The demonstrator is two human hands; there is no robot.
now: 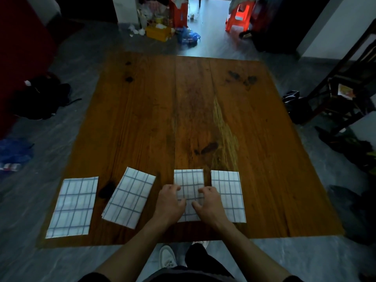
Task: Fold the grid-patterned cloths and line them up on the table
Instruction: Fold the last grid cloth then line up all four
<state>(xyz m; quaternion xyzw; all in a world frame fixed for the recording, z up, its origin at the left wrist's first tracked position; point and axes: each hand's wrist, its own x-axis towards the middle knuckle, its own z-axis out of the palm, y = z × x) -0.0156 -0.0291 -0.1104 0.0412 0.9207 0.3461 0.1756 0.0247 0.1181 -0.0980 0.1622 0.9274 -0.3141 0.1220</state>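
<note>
Nearest the camera, the person's white shoe [167,257] and dark trouser leg [200,259] showed on the grey floor [274,259] just below the near edge of the wooden bench [203,110]. Both bare forearms reached forward over that edge. The left hand [170,202] and the right hand [209,202] rested on the third cloth [189,181], one on each side of it, with curled fingers [176,188] pressing down on the fabric; whether they pinched it or only pressed could not be told. 4 folded grid-patterned cloths lay in a row along the near part of the bench. The leftmost cloth [74,206] lay flat near the left corner, leaning slightly to the right. The second cloth [129,197] sat apart from it, tilted more strongly to the right. The third cloth stood upright in the row, and the rightmost cloth [227,195] lay just beside it with a narrow strip of wood between them, also upright. Farther off, the bench surface showed dark knots and stains. Beyond it, on the floor, stood a yellow box [158,32], a blue bag [188,36], and a red plastic stool [239,15] near a lit doorway.
</note>
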